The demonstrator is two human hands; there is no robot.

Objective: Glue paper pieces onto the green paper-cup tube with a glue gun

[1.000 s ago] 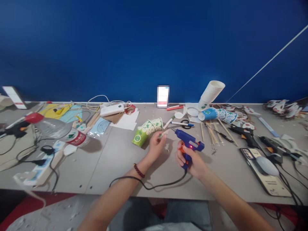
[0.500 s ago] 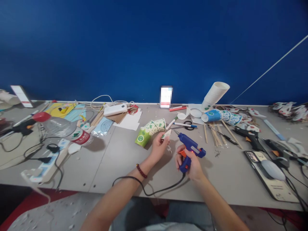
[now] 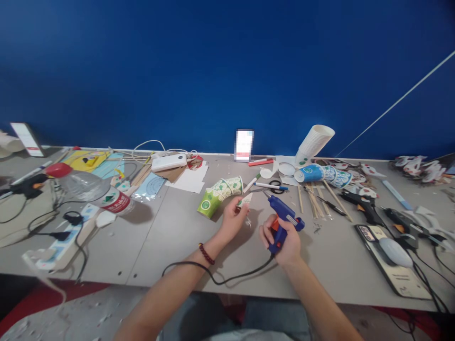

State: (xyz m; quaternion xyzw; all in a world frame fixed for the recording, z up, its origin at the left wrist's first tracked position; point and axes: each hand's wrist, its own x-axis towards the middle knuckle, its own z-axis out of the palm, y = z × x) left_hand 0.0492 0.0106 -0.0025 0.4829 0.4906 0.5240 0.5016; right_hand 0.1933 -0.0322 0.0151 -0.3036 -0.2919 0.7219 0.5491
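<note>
My right hand (image 3: 283, 237) is wrapped round the handle of a blue hot glue gun (image 3: 284, 209), with fingers at its orange trigger. The gun's nozzle points up and left, and its black cord loops across my left forearm. My left hand (image 3: 234, 215) pinches a small white paper piece with green print (image 3: 245, 201); my fingers hide part of it. Thin pale strands hang below that piece. Just left of this hand lies a curved chain of green and white paper cups (image 3: 219, 195), resting on the table.
Markers (image 3: 272, 186) and black scissors (image 3: 278, 183) lie beyond my hands. A leaning stack of white cups (image 3: 314, 144), a blue cup chain (image 3: 323, 174) and wooden sticks (image 3: 314, 201) are to the right. A plastic bottle (image 3: 115, 201) and a power strip (image 3: 69, 241) are left.
The glue gun has tilted slightly, its nozzle shifting a little right. My left hand keeps its pinch on the paper piece. The whole view has shifted slightly.
</note>
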